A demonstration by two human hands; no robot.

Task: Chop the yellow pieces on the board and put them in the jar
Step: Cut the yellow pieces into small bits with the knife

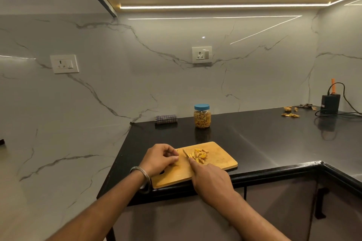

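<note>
Wooden board (217,159), rectangular with rounded corners, sits on a glossy black counter (274,143), its near end jutting over the front edge; the right hand (210,179) is curled round a knife (185,153), handle hidden, thin blade angled down onto the wood; a loose heap of yellow pieces (199,155) — short, stick-like cuts — lies just right of the blade; the left hand (161,159) bends its fingers over something small at the board's left side, a piece I can't make out; the clear plastic jar (202,116), blue lid on and filled with yellow bits, stands well behind the board with bare counter between.
</note>
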